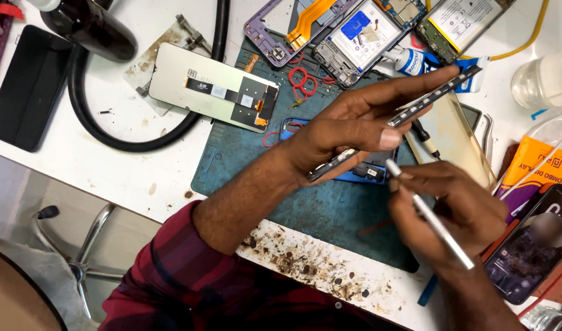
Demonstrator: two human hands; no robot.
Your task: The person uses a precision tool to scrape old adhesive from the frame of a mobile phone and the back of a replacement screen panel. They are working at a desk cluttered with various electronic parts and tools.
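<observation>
Cluttered white bench (109, 178), teal mat (244, 165): a phone is being worked on edge-on, mid-repair.

Left hand (348, 125) is clamped around a phone frame (410, 110), holding it tilted above the mat; right hand (455, 211) pinches a slim metal tool (431, 217), its tip touching the frame's lower edge. Looks like the prying or screw stage. A steady, light touch seems needed. Loose screen (216, 86) lies nearby.

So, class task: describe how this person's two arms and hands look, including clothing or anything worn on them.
Both hands are bare: no gloves, rings or watch show. The left hand comes from a dark red checked sleeve pushed up near the elbow, leaving the forearm uncovered. The right hand enters from the lower right edge; its wrist is bare, and any sleeve lies outside the picture.
</observation>
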